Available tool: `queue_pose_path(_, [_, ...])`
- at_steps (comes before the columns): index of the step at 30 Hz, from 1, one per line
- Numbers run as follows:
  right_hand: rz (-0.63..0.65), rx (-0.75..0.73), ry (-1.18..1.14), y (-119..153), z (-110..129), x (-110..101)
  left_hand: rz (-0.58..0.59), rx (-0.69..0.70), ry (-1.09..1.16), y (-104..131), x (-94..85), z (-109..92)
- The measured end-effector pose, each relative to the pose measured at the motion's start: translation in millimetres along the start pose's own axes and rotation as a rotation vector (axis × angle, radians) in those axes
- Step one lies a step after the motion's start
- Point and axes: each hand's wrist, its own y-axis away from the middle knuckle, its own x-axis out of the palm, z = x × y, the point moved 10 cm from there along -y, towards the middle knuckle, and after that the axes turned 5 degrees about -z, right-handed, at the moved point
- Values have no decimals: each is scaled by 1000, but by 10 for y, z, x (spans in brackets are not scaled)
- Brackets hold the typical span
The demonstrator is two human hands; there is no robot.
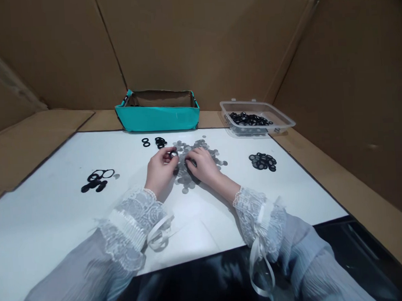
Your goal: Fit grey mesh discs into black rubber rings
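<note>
My left hand (161,170) is closed in a pinch on a black ring (173,153), just left of a spread of small grey translucent discs (185,183). My right hand (203,164) reaches over those discs with its fingers curled down; whatever is under the fingertips is hidden. Beyond my left hand lie a few black rings (145,142) and a small cluster of black rings (160,142). To the right sits a pile of black rings with grey centres (262,161).
A turquoise box (159,119) stands at the back. Behind on the right, a clear plastic container (280,115) holds many black rings (248,119). Black discs and thin rings (96,180) lie on the left of the white board (56,212). Cardboard walls (195,43) surround the work surface.
</note>
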Motion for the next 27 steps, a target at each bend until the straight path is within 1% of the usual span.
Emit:
queue_pose_path(2, [-51, 26, -67, -1, -45, -43, 48, -42, 93, 49, 76, 39])
queue_pose_path(4, [-97, 75, -174, 7, -121, -79, 78, -47, 152, 86, 132, 39])
queue_pose_path(6, [-138, 149, -308, 26, -225, -103, 75, -55, 192, 107, 154, 44])
queue_pose_path(9, [-207, 246, -489, 63, -359, -135, 38, -103, 229, 119, 147, 89])
queue_pose_path(11, [-221, 295, -576, 80, -408, -125, 29, -118, 240, 123, 146, 101])
queue_pose_path(13, [-177, 334, -649, 88, -411, -65, 39, -123, 243, 128, 158, 100])
queue_pose_path(17, [-32, 364, -805, 103, -305, 69, 56, -117, 219, 153, 168, 74])
queue_pose_path(22, [42, 488, -901, 166, -307, 124, 66, -82, 189, 192, 155, -8])
queue_pose_path(27, [102, 467, -917, 174, -270, 110, 119, -54, 162, 214, 180, -78])
